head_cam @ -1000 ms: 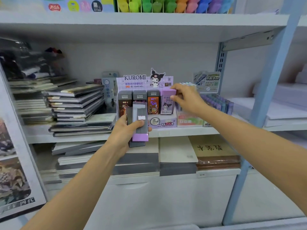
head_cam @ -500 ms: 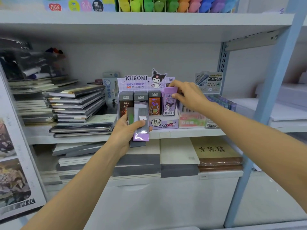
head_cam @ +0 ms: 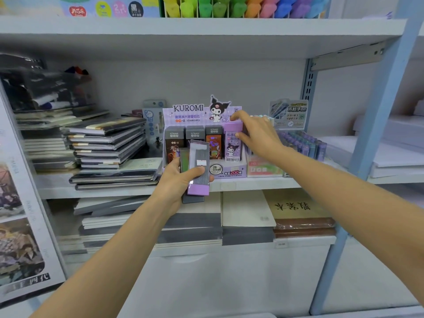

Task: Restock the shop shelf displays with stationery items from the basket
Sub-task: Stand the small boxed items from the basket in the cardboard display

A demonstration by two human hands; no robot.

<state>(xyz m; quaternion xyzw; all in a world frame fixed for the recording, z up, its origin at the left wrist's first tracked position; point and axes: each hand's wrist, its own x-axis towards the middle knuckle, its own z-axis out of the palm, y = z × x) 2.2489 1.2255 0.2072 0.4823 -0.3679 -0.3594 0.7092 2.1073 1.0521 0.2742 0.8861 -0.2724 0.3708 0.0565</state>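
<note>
A purple Kuromi display box (head_cam: 227, 172) stands on the middle shelf, holding several upright pencil-lead cases. My right hand (head_cam: 257, 134) pinches the purple Kuromi case (head_cam: 232, 143) standing in the rightmost slot, index finger on its top and thumb on its side. My left hand (head_cam: 177, 182) holds a small stack of lead cases (head_cam: 197, 171) just in front of the display, a purple-ended one on top and dark ones beneath. No basket is in view.
Stacked notebooks (head_cam: 107, 143) lie left of the display. Another lead-refill display (head_cam: 298, 138) stands to the right. A blue shelf upright (head_cam: 376, 138) runs down the right side. Books fill the lower shelf (head_cam: 247, 226). Coloured highlighters (head_cam: 241, 6) line the top shelf.
My right hand has pushed the purple case down into the rightmost slot and shifted its grip toward the top. The left hand with its stack has stayed about where it was.
</note>
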